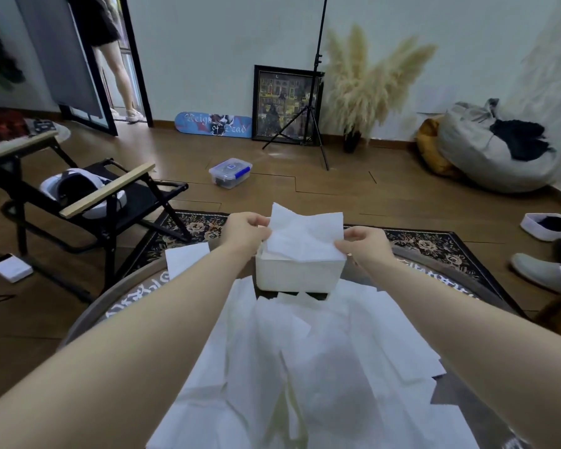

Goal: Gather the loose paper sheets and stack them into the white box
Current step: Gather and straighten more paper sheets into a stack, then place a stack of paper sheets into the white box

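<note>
A paper sheet is pinched at its edges by the left hand and right hand, each grip narrow, over the white box at twelve o'clock on the worktop. Stacking appears under way; lowering flat is called for next, and the loose sheets at six o'clock remain.

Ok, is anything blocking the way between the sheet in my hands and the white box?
Nothing visible. Left hand and right hand pinch the sheet at either side, right above the white box. Its top is open, with only paper showing at the opening under the sheet.
</note>
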`<state>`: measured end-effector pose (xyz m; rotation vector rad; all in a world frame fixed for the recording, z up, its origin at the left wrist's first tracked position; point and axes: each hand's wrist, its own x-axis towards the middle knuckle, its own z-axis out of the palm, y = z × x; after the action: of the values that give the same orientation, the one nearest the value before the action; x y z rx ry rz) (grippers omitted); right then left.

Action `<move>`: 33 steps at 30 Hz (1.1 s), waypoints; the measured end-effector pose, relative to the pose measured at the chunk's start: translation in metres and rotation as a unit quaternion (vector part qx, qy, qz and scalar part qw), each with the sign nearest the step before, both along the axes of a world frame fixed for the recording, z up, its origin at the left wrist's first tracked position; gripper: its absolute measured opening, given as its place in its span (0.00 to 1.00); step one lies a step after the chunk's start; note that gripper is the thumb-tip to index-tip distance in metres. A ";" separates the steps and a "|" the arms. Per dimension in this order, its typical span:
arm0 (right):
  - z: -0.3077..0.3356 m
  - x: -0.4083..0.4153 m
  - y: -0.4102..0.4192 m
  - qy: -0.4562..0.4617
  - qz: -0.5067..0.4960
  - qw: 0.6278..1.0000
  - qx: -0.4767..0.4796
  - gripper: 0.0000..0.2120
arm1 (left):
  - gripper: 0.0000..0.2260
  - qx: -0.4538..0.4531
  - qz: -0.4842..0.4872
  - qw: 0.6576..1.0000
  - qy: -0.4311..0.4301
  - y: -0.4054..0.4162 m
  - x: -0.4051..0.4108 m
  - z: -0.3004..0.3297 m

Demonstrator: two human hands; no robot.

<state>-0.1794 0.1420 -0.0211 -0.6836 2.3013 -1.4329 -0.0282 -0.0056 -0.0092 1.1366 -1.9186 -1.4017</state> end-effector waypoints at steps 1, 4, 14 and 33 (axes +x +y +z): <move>-0.003 -0.004 -0.005 0.014 -0.001 1.000 0.011 0.05 | 0.06 -0.009 0.010 1.000 -0.008 -0.004 -0.004 -0.004; -0.010 -0.014 -0.018 0.066 -0.009 0.996 0.054 0.07 | 0.07 -0.054 0.024 0.997 -0.053 -0.011 -0.016 -0.016; -0.022 -0.018 -0.032 0.159 -0.023 0.977 0.137 0.10 | 0.10 -0.150 0.042 0.972 -0.175 -0.015 -0.034 -0.030; 0.006 0.006 -0.002 0.306 0.135 0.896 0.292 0.14 | 0.13 -0.312 -0.151 0.896 -0.278 0.012 0.003 -0.012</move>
<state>-0.1739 0.1400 -0.0155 -1.3134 2.7319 -0.3637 -0.0250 0.0067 -0.0211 0.9927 -2.7649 -0.4876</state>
